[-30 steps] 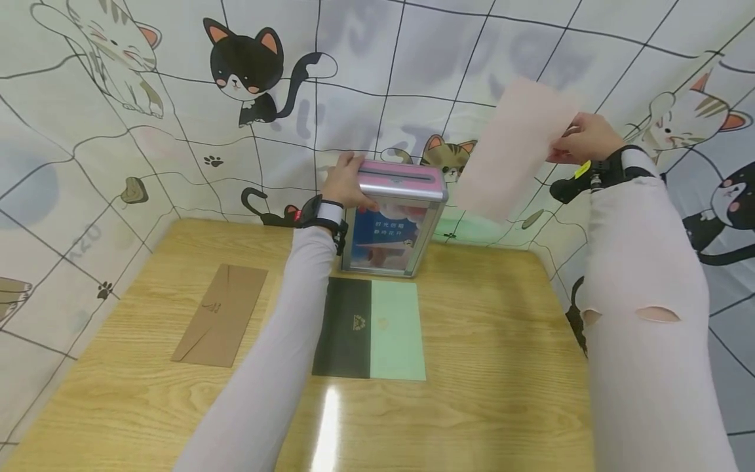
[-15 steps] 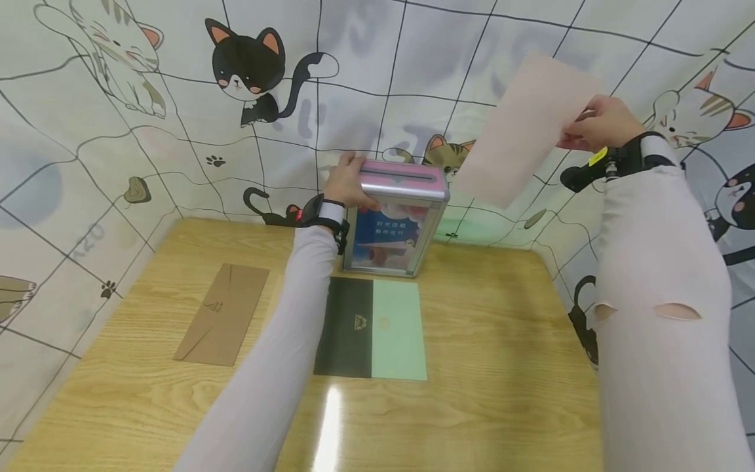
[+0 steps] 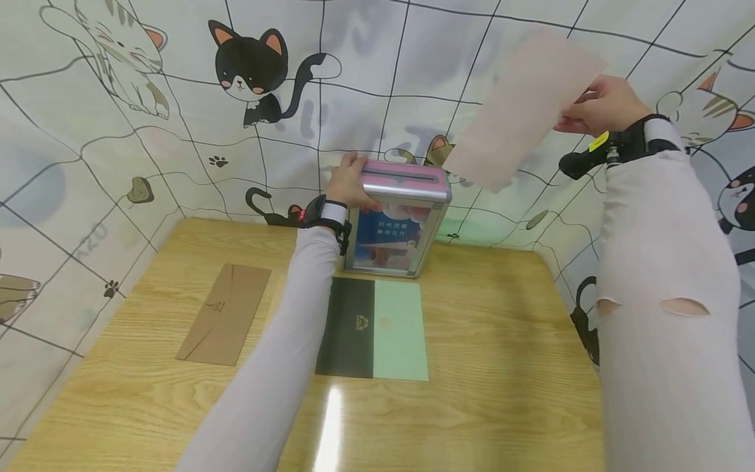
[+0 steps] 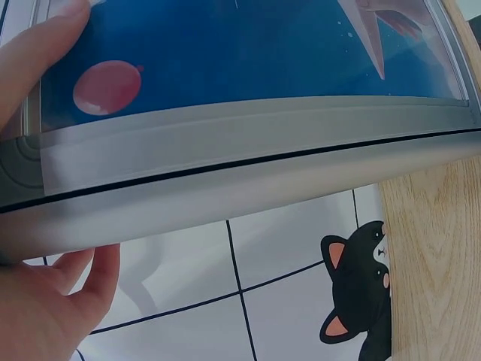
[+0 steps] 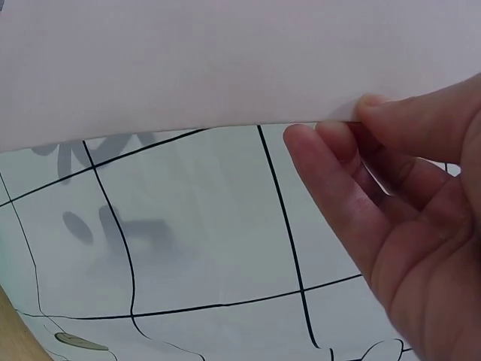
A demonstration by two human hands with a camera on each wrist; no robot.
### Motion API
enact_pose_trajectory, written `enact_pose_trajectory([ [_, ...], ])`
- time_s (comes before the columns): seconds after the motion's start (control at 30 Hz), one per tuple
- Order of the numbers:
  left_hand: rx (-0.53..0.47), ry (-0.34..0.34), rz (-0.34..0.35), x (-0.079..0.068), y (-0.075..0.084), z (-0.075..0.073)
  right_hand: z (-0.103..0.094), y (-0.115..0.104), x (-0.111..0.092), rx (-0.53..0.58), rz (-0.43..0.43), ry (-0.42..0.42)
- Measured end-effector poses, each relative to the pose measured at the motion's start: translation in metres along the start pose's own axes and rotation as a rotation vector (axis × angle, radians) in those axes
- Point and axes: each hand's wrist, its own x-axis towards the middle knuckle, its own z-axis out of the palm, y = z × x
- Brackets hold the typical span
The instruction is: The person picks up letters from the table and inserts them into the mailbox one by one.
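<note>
A silver-framed slotted box [image 3: 386, 236] with a pink top and a blue poster behind its front stands at the back of the table. My left hand [image 3: 349, 185] grips its top left end, thumb on the front and fingers behind, as the left wrist view also shows around the box [image 4: 248, 143]. High at the right, my right hand [image 3: 604, 108] pinches the long edge of a pale pink envelope [image 3: 525, 108] between thumb and fingers. The envelope slants, its lower corner overlapping the right end of the box top in the head view. In the right wrist view the envelope [image 5: 180, 68] looks plain.
A brown envelope [image 3: 224, 314] lies on the wooden table [image 3: 495, 393] at the left. In front of the box lie a black envelope [image 3: 348, 341] and a mint green envelope [image 3: 401, 334], side by side. A cat-print cloth [image 3: 366, 78] hangs behind and beside the table.
My right hand has risen and shifted right, lifting the pink envelope. The envelope's lower corner has come up and left to the box top. My left hand stays on the box.
</note>
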Motion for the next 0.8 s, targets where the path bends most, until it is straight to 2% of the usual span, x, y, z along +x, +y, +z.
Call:
enact_pose_trajectory([
  [0.47,0.029,-0.002,0.013,0.0,-0.001,0.0,0.032,-0.007,0.008,-0.009,-0.08,-0.022],
  [0.7,0.023,0.002,0.015,0.001,-0.002,-0.001,0.046,-0.009,0.011,0.123,-0.112,-0.02],
  [0.8,0.025,0.001,0.012,0.0,-0.001,-0.001,0.053,-0.011,0.013,0.119,-0.142,-0.007],
])
